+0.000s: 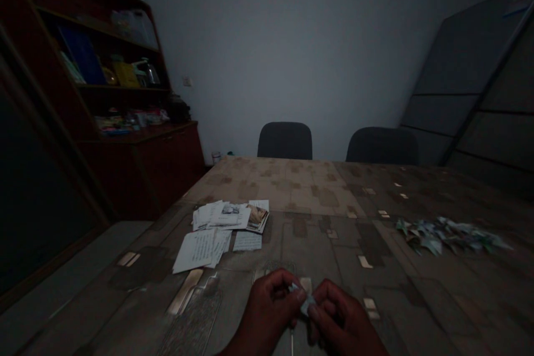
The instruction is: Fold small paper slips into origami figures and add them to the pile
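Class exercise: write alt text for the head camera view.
Left hand and right hand pinch a small folded paper above a patterned table, with a pile of folded paper pieces to the right and loose papers to the left.

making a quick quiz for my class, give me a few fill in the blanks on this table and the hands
The left hand and right hand pinch a small folded piece, and a heap of similar pieces lies to their ____ on the table.
Loose sheets of paper lie to their ____.
Beyond the far edge of the table stand ____ dark chairs.

Missing words: right, left, two.
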Action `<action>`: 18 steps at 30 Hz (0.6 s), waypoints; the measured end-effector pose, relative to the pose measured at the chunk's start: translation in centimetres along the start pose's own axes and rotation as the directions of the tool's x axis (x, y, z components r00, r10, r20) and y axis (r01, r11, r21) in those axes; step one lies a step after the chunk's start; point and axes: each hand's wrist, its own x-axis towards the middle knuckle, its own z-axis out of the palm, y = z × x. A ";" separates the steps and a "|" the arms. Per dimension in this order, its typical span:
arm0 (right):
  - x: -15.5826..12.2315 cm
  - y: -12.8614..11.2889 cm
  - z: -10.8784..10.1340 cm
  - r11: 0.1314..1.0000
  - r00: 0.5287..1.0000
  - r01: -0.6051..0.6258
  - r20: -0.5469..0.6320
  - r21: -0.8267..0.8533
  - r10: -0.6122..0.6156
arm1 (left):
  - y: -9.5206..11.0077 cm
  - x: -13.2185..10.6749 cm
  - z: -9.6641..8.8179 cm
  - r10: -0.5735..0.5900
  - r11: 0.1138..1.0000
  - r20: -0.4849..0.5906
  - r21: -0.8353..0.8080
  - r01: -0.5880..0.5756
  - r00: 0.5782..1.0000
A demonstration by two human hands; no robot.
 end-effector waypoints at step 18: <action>0.1 0.4 -0.2 1.000 1.000 -0.009 -0.001 0.020 0.009 | -0.4 0.6 -0.5 -0.036 0.991 0.035 -0.129 0.041 0.999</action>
